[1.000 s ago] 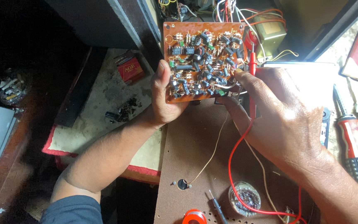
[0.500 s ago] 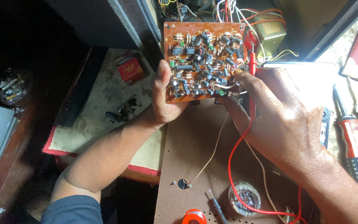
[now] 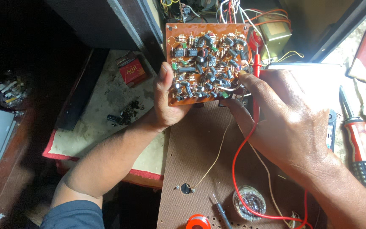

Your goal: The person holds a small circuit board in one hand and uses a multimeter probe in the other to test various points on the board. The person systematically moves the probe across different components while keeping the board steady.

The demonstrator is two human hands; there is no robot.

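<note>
Left hand (image 3: 168, 99) grips a circuit board (image 3: 206, 63), right hand (image 3: 286, 121) pinches a red probe (image 3: 256, 63), above a cluttered brown perforated board (image 3: 200, 152).

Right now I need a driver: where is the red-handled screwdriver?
In the head view the screwdriver lies at the far right of the bench, just right of the right hand, which holds a red probe to the circuit board.

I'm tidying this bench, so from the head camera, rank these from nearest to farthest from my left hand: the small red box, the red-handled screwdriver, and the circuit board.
1. Circuit board: held in the left hand, thumb on its left edge.
2. Small red box: just left of that hand, on the pale mat.
3. Red-handled screwdriver: far right, beyond the right hand.
</note>
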